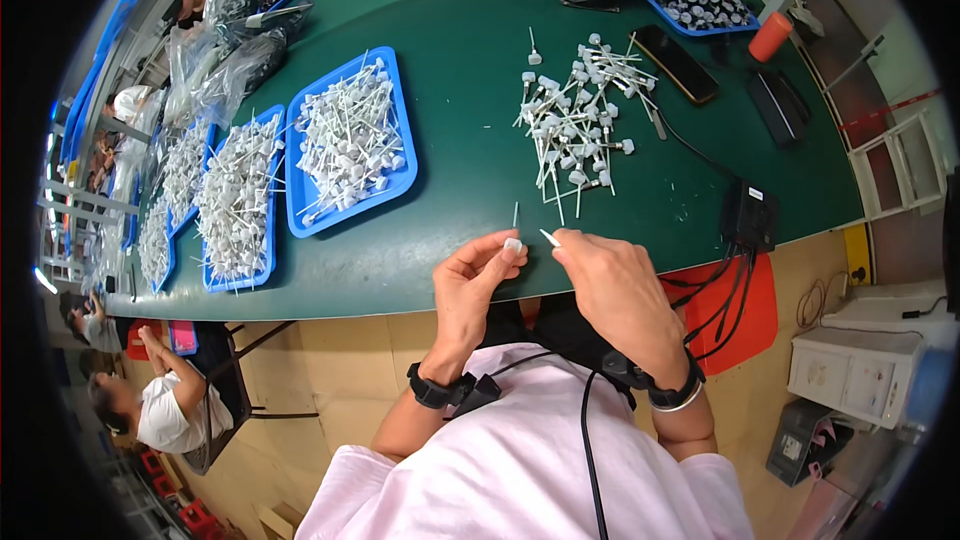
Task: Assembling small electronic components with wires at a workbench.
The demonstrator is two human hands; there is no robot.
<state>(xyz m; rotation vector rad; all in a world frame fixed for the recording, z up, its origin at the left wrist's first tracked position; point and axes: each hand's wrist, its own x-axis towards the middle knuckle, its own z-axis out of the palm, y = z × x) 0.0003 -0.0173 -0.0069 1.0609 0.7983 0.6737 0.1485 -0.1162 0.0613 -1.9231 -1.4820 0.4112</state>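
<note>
My left hand (470, 281) pinches a white spray pump head (512, 244) between thumb and fingers, its thin dip tube (516, 214) pointing up and away from me. Just to its right, my right hand (615, 284) is closed on a slim white pointed piece (549, 238), whose tip sticks out toward the left hand. Most of that piece is hidden in the fingers, so its kind cannot be told. The two hands are close together but apart, over the near table edge. Beyond them lies a loose pile of similar white pump heads with tubes (575, 125).
Blue trays (408, 172) heaped with white pump heads stand at left on the green table (465, 70). A phone (676, 64), a black case (778, 106) and a cabled black box (749, 215) lie right. Another tray (700, 28) stands far right; a person (180, 395) sits at left.
</note>
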